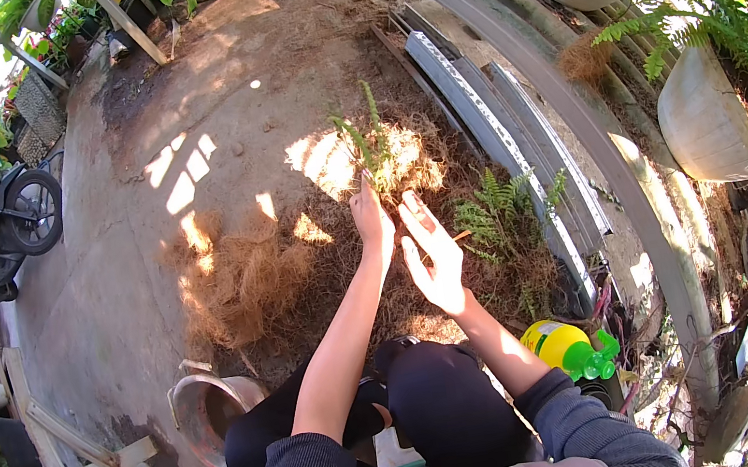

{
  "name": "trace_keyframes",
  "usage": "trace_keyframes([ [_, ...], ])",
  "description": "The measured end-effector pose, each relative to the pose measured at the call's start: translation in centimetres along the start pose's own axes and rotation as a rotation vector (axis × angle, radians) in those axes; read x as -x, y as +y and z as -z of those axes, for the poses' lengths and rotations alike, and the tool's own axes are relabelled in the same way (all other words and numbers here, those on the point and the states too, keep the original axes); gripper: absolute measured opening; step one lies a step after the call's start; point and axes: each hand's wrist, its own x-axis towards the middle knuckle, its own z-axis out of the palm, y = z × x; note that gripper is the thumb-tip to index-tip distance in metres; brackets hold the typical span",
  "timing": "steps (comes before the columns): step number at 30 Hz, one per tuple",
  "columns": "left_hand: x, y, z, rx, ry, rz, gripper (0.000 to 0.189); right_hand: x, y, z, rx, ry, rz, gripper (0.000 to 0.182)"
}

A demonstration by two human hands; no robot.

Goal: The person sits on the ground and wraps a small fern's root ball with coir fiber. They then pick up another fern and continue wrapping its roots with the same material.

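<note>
My left hand (pixel 371 215) is raised over the fibre-strewn ground, its fingers closed around the lower stem of a small fern cutting (pixel 370 142) with upright fronds. Close to its right, my right hand (pixel 431 246) is held with the palm turned up and the fingers extended, and nothing shows in it. Beyond both hands lies sunlit, pale fibrous matter (pixel 417 157). A loose heap of brown coir-like fibre (pixel 250 282) rests to the left. A leafy fern clump (pixel 499 213) stands on the ground to the right.
A yellow and green plastic sprayer bottle (pixel 568 349) is by my right forearm. At lower left stands an empty-looking bucket (pixel 215 409). Metal channels (pixel 496 126) lie along the right, beside a kerb. White hanging pots (pixel 708 122) hold ferns. A motorcycle (pixel 12 217) is parked far left.
</note>
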Motion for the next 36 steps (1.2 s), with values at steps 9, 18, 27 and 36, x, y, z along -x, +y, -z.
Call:
trace_keyframes([
  [9, 1.0, 1.3, 1.0, -0.166, -0.127, 0.008, 0.052, -0.7, 0.3, -0.8, -0.022, 0.001, -0.127, 0.041],
  [18, 2.7, 2.8, -0.1, -0.025, -0.16, 0.064, 0.053, 0.2, 1.7, -1.0, 0.115, -0.085, -0.037, 0.046],
  [27, 2.6, 2.5, -0.8, 0.03, -0.076, 0.073, 0.037, -0.2, 0.1, -0.1, -0.186, 0.075, -0.206, 0.049],
  [36, 1.2, 1.3, -1.2, -0.021, -0.056, 0.136, 0.039, 1.4, 1.6, -1.5, -0.392, -0.052, -0.131, 0.058],
])
